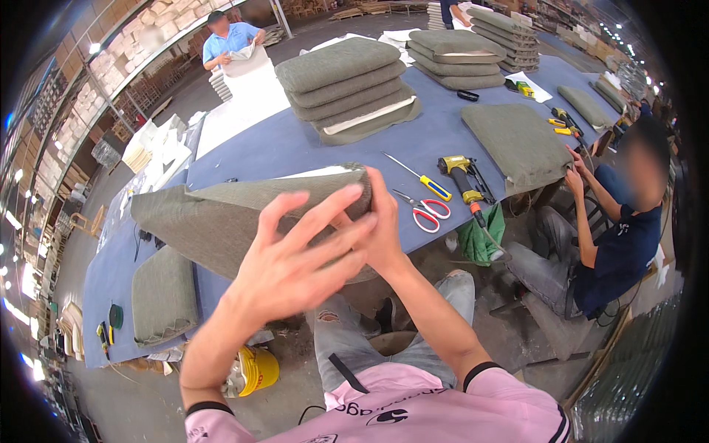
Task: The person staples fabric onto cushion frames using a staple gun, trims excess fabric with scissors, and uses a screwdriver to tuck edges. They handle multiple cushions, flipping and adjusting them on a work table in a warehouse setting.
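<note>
In front of me a grey-green upholstered seat cushion (221,221) is tilted up over the near table edge, its fabric loose at the left and a white strip showing along the top. My right hand (383,221) grips its right-hand corner, the fingers partly hidden behind my other hand. My left hand (306,255) lies across the near side of that corner with its fingers spread, the fingertips at the fabric. Just right of the cushion, red-handled scissors (426,214), a yellow-handled screwdriver (434,187) and a staple gun (464,177) lie on the blue table (251,151).
Stacked cushions (347,88) stand farther back, with another stack (454,59) to the right. One cushion (164,295) lies at left. A seated co-worker (620,214) handles a cushion (517,144) on the right. A yellow bucket (258,369) sits below; a person (230,40) stands far left.
</note>
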Demonstrator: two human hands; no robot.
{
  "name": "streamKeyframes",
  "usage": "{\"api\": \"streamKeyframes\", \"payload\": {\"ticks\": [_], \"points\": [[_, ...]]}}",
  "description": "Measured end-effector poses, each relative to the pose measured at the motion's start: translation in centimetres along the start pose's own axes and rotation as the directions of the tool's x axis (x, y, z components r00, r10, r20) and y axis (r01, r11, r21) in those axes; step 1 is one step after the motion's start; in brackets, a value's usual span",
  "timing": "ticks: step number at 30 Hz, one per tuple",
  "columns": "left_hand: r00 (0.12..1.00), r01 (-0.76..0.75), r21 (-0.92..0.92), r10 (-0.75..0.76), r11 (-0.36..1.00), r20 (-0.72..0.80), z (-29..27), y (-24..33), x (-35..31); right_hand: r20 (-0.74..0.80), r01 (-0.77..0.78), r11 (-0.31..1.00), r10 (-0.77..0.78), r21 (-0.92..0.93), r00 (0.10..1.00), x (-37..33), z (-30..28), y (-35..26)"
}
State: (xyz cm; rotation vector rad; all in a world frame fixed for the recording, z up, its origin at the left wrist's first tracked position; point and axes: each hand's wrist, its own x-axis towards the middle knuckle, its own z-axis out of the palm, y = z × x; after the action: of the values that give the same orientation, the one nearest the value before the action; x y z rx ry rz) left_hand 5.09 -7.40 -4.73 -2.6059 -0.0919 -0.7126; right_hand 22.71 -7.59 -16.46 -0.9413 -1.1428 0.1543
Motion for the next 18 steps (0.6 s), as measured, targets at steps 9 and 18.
{"api": "streamKeyframes", "payload": {"ticks": [9,18], "points": [[0.994,0.047,0.209,-0.025,0.977,-0.107,1.2,-4.5,4.3,-0.092,0.051,0.948,-0.024,0.313,0.995,-1.5,-1.4,-1.2],[0.991,-0.041,0.188,0.065,0.981,-0.121,0.4,-4.5,4.6,-0.117,0.130,0.940,-0.098,0.314,0.988,-1.6,-2.5,-2.2]]}}
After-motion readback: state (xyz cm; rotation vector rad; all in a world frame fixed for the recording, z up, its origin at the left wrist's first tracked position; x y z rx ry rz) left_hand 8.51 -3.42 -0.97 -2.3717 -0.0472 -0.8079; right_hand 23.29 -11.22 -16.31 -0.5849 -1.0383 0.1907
